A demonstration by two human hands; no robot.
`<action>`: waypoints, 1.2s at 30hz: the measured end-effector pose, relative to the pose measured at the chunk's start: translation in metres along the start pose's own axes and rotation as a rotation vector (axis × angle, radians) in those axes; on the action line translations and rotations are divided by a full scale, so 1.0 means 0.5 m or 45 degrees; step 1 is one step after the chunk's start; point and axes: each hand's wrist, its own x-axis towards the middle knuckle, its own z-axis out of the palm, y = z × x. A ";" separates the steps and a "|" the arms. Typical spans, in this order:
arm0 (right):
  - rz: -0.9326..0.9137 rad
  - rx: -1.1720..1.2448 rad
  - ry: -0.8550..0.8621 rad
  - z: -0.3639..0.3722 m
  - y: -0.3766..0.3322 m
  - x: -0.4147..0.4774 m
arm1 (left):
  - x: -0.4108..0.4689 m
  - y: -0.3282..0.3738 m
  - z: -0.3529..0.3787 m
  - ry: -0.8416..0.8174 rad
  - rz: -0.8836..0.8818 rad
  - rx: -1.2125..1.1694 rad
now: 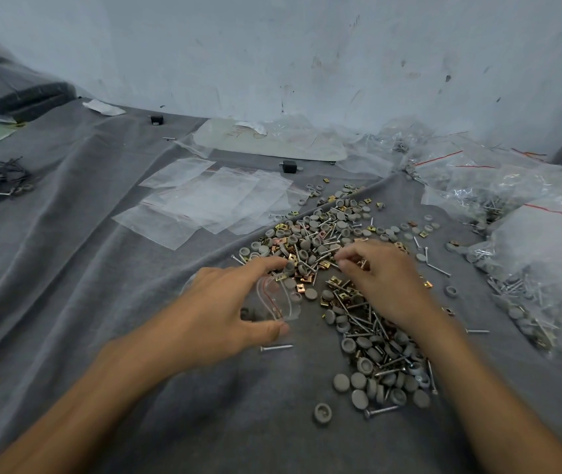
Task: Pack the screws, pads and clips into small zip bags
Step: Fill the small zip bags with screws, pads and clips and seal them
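Pads (377, 378) lie nearest you at 5 o'clock on the cloth (67, 268). Your left hand (218, 302) holds a small bag (278, 299) open. Your right hand (380, 277) pinches parts from the pile (317, 241) at 12 o'clock. Empty bags (211, 200) lie farther, at 11 o'clock.

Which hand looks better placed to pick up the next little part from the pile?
Probably the right hand. Its fingertips are already down in the pile of parts, while the left hand is occupied holding a small clear zip bag open beside the pile.
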 end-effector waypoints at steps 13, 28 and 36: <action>-0.023 -0.239 -0.390 -0.001 -0.016 -0.005 | 0.001 0.001 0.001 0.035 0.023 -0.003; 0.029 0.493 -0.153 -0.013 -0.034 -0.021 | 0.003 -0.003 0.004 -0.008 0.027 -0.033; -0.103 1.022 -0.309 0.000 -0.113 -0.050 | 0.007 -0.003 0.004 0.009 0.069 -0.014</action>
